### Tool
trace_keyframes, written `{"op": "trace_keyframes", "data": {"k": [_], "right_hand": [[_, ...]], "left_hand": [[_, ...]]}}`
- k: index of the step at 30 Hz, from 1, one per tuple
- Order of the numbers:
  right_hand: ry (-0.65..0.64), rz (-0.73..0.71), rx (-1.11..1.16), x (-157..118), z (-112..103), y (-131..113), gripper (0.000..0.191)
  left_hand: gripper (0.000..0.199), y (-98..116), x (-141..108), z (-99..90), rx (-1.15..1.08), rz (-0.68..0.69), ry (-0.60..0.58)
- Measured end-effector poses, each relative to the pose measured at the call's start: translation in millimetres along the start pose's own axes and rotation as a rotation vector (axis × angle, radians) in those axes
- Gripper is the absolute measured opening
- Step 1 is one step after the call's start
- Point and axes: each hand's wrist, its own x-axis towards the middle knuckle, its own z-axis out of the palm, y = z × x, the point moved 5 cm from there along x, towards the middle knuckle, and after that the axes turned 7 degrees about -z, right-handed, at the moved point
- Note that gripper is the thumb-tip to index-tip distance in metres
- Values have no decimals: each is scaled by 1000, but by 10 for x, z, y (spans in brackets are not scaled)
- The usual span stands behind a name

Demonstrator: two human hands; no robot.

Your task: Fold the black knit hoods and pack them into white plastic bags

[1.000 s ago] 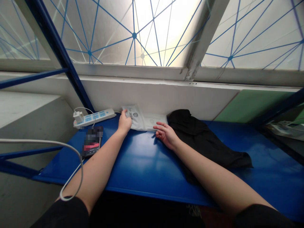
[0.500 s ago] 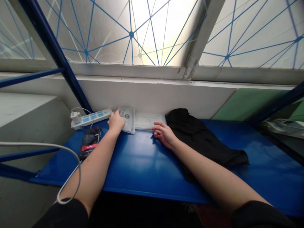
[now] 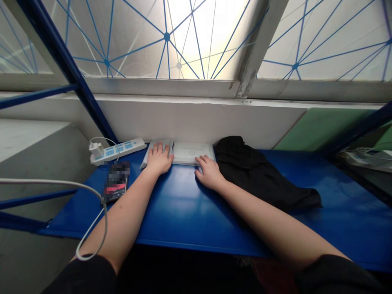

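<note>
Laid flat over the left packet (image 3: 145, 158), palm down: left hand (image 3: 158, 160), grip spread with fingers apart. Placed over the front edge of the right packet (image 3: 185, 153), near its right end: fingertips of the right hand (image 3: 210, 172), grip likewise unclosed, firmness of contact impossible to tell. Lying side by side at the back of the blue table (image 3: 183, 204), close to the wall (image 3: 214, 122): both packets, pale and flat. Just right of the right packet: black cloth (image 3: 245, 167), crumpled, reaching rightward behind the right forearm. Left of the left packet: power strip (image 3: 125, 149), set at a slant, with white plug (image 3: 96, 150) at its left end. In front of the strip: phone (image 3: 116, 181), partly blurred. Looped before the left forearm: white cable (image 3: 105, 222).
</note>
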Motion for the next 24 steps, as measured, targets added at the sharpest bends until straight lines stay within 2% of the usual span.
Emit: {"op": "trace_keyframes", "data": {"k": [3,6,8,11,14,16,18,21,24], "right_hand": [[-134,61,-81,-4,69,19,53],[-145,93,-122,5,61,26,55],[-148,87,-148,2,49,8,57],[-104,30,-225,-17,-19,-67,56],[18,11,-368,-39,-194,-135,46],[50,72,-445,-40,-331,-124,37],[24,167,-477,-27,-457,-63,35],[-62,320,-469,-11,-610,103,43],[-197,456,-433,-39,-673,306,48]], "left_hand": [[62,-17,-7,-39,36,-14,-8],[62,-41,0,-57,55,-72,-29],[62,-8,-6,-79,56,-84,-2],[59,210,-75,-111,-3,79,82],[61,481,-203,-28,-99,278,4],[63,585,-270,66,-132,320,-92],[62,621,-299,134,-142,318,-143],[58,615,-287,161,-144,308,-133],[53,613,-257,129,-132,313,-72]]}}
